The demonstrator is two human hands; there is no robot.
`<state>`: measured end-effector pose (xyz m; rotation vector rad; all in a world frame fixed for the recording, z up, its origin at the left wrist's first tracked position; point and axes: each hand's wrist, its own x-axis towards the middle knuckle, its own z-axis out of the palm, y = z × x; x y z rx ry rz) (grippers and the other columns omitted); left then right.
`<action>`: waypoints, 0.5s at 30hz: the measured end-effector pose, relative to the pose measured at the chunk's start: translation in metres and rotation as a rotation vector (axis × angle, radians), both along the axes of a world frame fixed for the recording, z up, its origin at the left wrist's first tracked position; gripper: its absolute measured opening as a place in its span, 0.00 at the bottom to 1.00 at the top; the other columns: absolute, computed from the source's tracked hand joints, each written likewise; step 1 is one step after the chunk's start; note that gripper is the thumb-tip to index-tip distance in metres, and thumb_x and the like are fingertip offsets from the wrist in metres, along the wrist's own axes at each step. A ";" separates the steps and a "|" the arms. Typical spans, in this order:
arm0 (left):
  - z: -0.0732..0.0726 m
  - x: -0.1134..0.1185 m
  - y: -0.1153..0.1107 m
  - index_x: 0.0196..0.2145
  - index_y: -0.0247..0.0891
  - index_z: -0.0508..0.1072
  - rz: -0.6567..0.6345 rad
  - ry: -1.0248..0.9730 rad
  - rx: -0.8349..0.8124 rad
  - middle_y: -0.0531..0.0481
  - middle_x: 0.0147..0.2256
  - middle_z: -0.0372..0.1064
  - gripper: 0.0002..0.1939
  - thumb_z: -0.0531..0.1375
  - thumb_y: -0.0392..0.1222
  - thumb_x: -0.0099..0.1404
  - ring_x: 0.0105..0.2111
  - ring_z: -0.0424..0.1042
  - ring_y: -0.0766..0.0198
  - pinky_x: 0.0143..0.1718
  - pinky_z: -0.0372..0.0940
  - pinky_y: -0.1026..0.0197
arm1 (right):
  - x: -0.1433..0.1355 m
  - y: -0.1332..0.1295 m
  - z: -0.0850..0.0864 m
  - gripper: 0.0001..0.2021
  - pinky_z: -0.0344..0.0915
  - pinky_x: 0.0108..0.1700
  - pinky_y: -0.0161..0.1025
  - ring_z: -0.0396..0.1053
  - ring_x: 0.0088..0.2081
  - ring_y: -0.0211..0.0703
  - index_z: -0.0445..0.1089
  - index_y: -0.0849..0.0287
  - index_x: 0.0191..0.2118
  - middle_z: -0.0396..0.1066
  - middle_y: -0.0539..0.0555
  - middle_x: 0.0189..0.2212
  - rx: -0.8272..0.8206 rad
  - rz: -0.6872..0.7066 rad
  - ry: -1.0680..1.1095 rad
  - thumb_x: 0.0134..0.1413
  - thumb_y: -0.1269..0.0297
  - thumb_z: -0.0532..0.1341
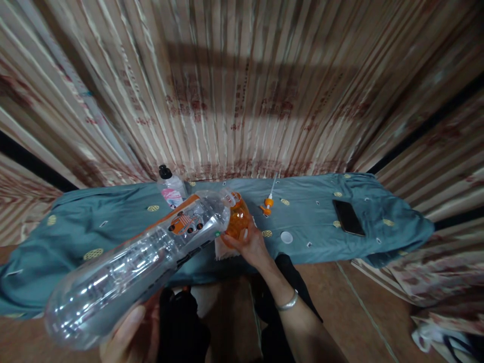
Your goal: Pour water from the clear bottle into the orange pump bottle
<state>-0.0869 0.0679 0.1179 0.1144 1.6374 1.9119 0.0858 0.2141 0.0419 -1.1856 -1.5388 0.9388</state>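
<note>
A big clear plastic bottle point(113, 282) with an orange label lies tilted across the view, its neck toward the middle. My left hand point(132, 327) is closed around its lower end. My right hand point(247, 244) grips a smaller orange bottle point(239, 218) near the front of the cloth. The two bottles' mouths meet or nearly meet; whether they touch I cannot tell. Under the orange bottle is a small pale cloth point(224, 251). To its right lie an orange pump top point(268, 203) with a clear tube and a round white cap point(286, 237).
A teal patterned cloth point(313, 222) covers a long, narrow surface. At its back left stands a clear bottle with a black top point(170, 187). A black phone point(348, 218) lies on the right. Striped curtains point(242, 96) hang behind and at both sides.
</note>
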 end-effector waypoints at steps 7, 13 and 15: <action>-0.010 -0.004 -0.003 0.31 0.49 0.80 0.011 -0.058 -0.009 0.56 0.32 0.78 0.19 0.74 0.51 0.39 0.52 0.74 0.47 0.64 0.59 0.47 | 0.001 -0.001 0.000 0.38 0.73 0.60 0.52 0.77 0.55 0.54 0.63 0.53 0.64 0.78 0.56 0.53 -0.001 -0.004 -0.010 0.47 0.63 0.74; -0.004 0.000 0.003 0.38 0.50 0.80 -0.034 -0.016 0.107 0.59 0.36 0.79 0.24 0.75 0.48 0.39 0.46 0.77 0.56 0.56 0.66 0.59 | 0.000 -0.001 0.004 0.38 0.71 0.62 0.53 0.76 0.57 0.54 0.63 0.52 0.64 0.77 0.56 0.56 -0.017 0.017 0.023 0.47 0.62 0.74; -0.004 0.000 0.004 0.40 0.49 0.80 -0.059 0.049 0.149 0.58 0.38 0.79 0.22 0.73 0.48 0.44 0.46 0.77 0.56 0.56 0.67 0.57 | 0.000 -0.001 0.005 0.37 0.72 0.61 0.53 0.76 0.56 0.54 0.63 0.52 0.64 0.77 0.55 0.55 -0.021 0.018 0.016 0.47 0.62 0.74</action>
